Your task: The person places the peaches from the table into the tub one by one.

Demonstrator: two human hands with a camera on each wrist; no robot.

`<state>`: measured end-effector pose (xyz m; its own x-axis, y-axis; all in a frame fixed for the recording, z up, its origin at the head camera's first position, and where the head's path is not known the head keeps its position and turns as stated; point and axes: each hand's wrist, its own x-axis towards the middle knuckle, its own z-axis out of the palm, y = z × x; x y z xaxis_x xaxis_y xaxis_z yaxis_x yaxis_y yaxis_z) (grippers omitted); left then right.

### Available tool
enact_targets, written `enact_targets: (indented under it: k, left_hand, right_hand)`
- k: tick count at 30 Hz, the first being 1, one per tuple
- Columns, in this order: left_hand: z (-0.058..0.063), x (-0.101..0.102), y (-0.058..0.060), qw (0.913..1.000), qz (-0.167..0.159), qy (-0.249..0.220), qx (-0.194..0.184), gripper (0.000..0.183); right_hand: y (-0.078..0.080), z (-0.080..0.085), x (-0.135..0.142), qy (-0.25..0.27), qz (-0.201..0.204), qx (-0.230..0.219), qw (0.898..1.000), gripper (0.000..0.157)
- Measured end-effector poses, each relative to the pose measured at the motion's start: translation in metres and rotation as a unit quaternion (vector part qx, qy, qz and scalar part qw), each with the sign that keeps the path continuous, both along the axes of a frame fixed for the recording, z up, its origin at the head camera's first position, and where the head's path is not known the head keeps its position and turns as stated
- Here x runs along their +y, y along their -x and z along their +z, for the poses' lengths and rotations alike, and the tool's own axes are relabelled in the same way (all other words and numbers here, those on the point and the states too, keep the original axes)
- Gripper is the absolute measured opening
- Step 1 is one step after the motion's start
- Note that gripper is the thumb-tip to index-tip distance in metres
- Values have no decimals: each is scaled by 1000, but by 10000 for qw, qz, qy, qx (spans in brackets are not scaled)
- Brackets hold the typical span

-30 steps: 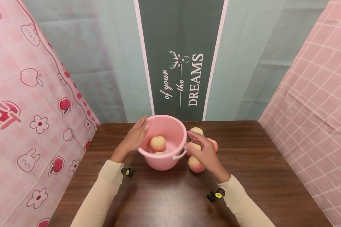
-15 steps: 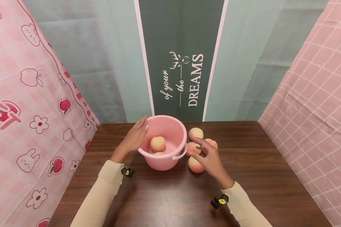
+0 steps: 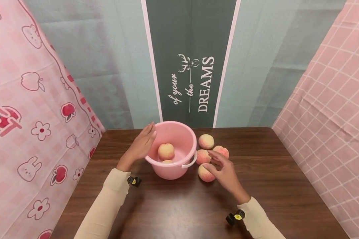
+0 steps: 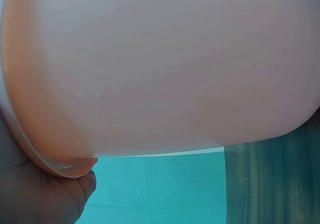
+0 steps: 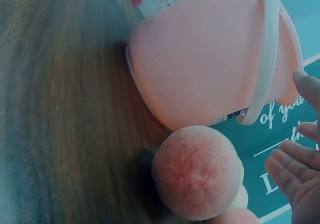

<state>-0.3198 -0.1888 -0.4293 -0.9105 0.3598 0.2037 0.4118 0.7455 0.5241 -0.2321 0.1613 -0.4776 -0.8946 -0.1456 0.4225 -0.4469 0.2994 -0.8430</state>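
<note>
A pink bucket (image 3: 171, 171) with a white handle (image 3: 190, 162) stands upright on the table. My left hand (image 3: 140, 142) rests along its left rim, fingers fairly straight; in the left wrist view that hand (image 4: 45, 194) touches the rim beside the bucket wall (image 4: 165, 68). Inside lies a peach (image 3: 166, 151), with part of another peach (image 3: 167, 161) showing above the near rim. My right hand (image 3: 225, 171) hovers over the peaches right of the bucket, fingers slightly bent, holding nothing. Nearest to it are the front peach (image 3: 206, 173) and the middle peach (image 3: 202, 156).
Two more peaches lie farther back, one by the bucket's right side (image 3: 206, 141) and one to the right (image 3: 220, 152). The brown wooden table (image 3: 179, 212) ends at a hanging cloth (image 3: 191, 39); patterned pink cloths (image 3: 33, 132) flank both sides.
My right hand has moved back from the bucket's right rim, toward me and to the right, over the peaches. My left hand and the bucket have stayed in place.
</note>
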Motion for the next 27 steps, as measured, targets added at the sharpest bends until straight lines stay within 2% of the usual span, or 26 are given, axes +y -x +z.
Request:
enact_targets:
  k: [7, 17, 27]
  left_hand:
    - [2, 0, -2, 10000, -6, -23, -21, 59]
    - [1, 0, -1, 10000, -3, -34, -44, 60]
    - [0, 0, 0, 10000, -46, -54, 41, 59]
  right_hand:
    - [0, -9, 3, 24, -84, 185, 9998, 53]
    - [15, -50, 16, 13, -196, 174, 9997, 54]
    - [14, -59, 19, -80, -182, 89, 9998, 54]
